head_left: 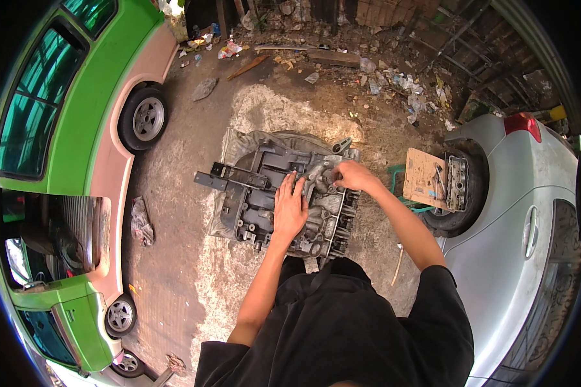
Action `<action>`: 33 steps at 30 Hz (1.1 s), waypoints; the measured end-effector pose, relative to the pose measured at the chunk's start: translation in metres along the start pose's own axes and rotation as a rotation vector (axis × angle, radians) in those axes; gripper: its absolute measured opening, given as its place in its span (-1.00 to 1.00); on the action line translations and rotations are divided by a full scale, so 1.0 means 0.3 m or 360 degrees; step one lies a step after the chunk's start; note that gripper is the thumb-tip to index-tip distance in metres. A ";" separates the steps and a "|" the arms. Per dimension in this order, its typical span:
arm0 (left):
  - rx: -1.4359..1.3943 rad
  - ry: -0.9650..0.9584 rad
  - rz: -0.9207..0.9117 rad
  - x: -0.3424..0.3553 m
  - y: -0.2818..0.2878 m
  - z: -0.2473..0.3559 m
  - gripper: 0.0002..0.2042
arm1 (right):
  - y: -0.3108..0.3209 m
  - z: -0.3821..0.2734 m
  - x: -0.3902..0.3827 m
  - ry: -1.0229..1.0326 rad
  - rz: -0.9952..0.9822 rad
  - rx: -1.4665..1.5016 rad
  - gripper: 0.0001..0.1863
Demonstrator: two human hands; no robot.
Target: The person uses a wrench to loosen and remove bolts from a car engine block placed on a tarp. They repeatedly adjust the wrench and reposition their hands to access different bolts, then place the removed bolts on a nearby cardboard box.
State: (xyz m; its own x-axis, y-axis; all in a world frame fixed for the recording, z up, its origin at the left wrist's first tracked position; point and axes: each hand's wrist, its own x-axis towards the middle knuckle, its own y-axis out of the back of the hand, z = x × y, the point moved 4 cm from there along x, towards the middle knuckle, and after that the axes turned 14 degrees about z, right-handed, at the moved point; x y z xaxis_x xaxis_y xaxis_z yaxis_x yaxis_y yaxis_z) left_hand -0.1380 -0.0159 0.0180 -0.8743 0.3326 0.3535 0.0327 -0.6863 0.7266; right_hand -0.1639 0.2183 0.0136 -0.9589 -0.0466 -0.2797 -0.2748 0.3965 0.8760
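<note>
A grey, dirty engine point(252, 209) sits low in front of me on a dark, crumpled base. My left hand point(292, 209) lies on the middle of it, palm down with the fingers stretched out. At its right side my right hand point(352, 175) is closed, fingertips bent down against a curved metal casting point(317, 174). Whatever those fingers pinch is hidden. A dark steel bracket point(229, 179) sticks out over the engine's left edge. A row of valve-gear parts point(345, 219) runs down its right side.
A green and pink van point(103, 142) stands on the left, a silver car point(503, 200) on the right. Beside the car's wheel, cardboard point(423, 177) and a metal engine part point(457, 184) rest on a green stand point(394, 171). Litter point(407, 90) lines the far wall.
</note>
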 end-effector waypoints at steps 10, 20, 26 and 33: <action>-0.0017 0.0012 0.0012 -0.005 -0.004 -0.005 -0.44 | -0.045 -0.009 -0.040 -0.0088 0.0029 -0.0198 -0.70; -0.0015 0.0029 0.0009 -0.001 0.004 0.003 -0.44 | -0.128 -0.016 -0.142 -0.0756 -0.0250 0.1733 -0.60; -0.0025 0.0057 -0.0026 -0.002 0.000 0.002 -0.42 | -0.271 -0.064 -0.178 -0.1068 0.0293 0.1963 -0.62; -0.0007 0.0054 -0.0026 -0.001 0.001 0.002 -0.42 | -0.215 -0.094 -0.248 -0.1024 0.0203 0.1799 -0.57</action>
State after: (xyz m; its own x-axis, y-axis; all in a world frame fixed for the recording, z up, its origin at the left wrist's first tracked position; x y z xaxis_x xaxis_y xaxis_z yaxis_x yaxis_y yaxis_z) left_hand -0.1374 -0.0157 0.0185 -0.8906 0.3219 0.3213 0.0161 -0.6837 0.7296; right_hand -0.0767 0.1704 -0.0110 -0.6823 0.3676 -0.6320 0.3271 0.9265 0.1858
